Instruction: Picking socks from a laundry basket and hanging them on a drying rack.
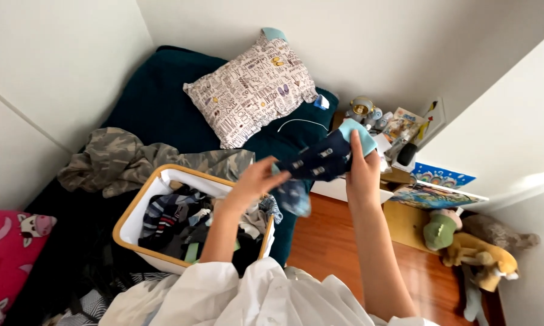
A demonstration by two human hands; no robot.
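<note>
Both hands, left hand (257, 178) and right hand (362, 166), pinch a dark sock (314, 160); the basket (140, 208) remains full of unsorted clothes (175, 220).

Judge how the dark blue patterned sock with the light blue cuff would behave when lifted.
The dark blue patterned sock probably flops: it sags between the left hand and right hand. Likely light, since fingers alone pinch it. Soft knit seems unlikely to slip.

Setting: home, child's bedroom. Evidence: bed (163, 102) with dark teal cover against white walls; patterned pillow (251, 87); camouflage garment (121, 160) lying on it; white laundry basket (140, 208) full of clothes; pink cushion (9, 241); soft toys (471, 250) on wooden floor (326, 241); small figures (364, 110) and picture books (435, 193) in the corner
</note>
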